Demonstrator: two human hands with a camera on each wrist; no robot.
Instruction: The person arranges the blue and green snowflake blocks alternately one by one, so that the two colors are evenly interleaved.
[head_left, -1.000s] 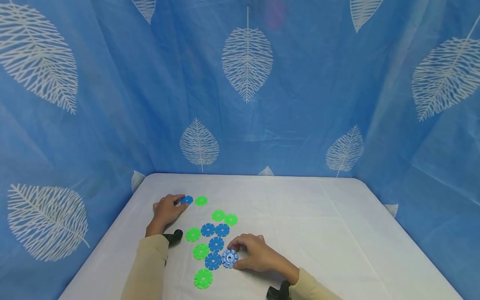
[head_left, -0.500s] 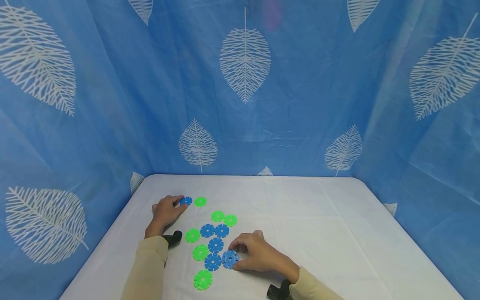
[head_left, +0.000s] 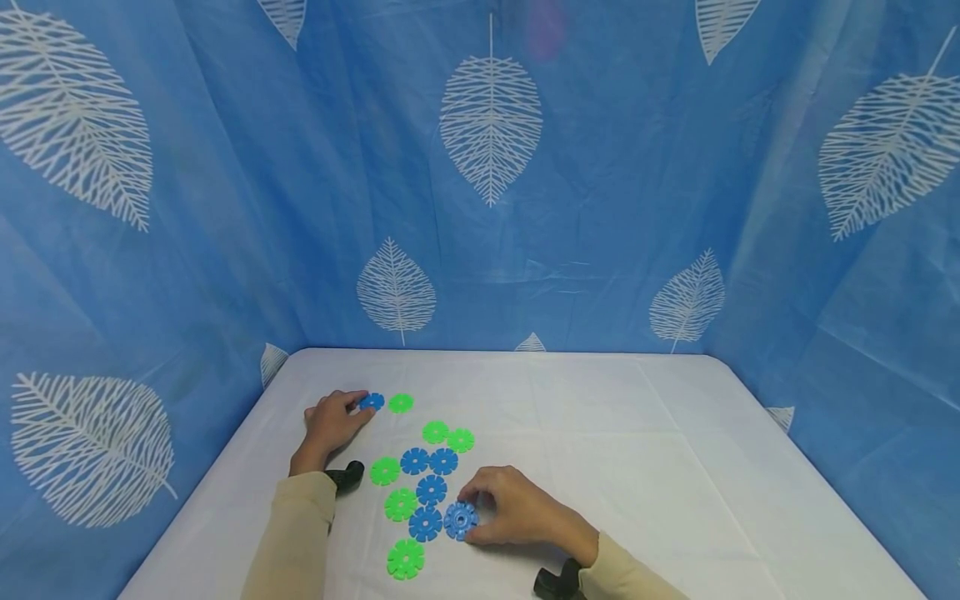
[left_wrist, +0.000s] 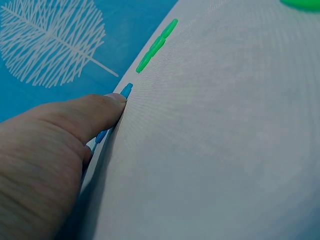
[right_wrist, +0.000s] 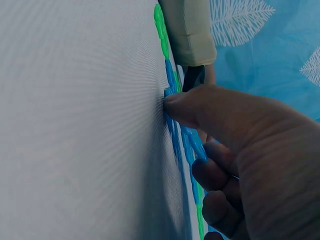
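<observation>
At the far left of the table, my left hand pinches a blue notched plastic disc between thumb and fingers. In the left wrist view the thumb covers part of that disc's edge. A green disc lies just right of it. Nearer the front, my right hand grips another blue notched disc by its rim, thumb at the near side and index finger at the far side. This disc sits right beside a flat blue disc. In the right wrist view its blue edge looks tilted from the table.
Several more green and blue discs lie flat in a loose column on the white table, among them a green disc in front and a blue disc farther back. A blue leaf-patterned curtain surrounds the table's back and sides.
The disc in my right hand has changed its tilt slightly, its shine fading and partly returning. My left hand holds its place; the head view has shifted a little.
</observation>
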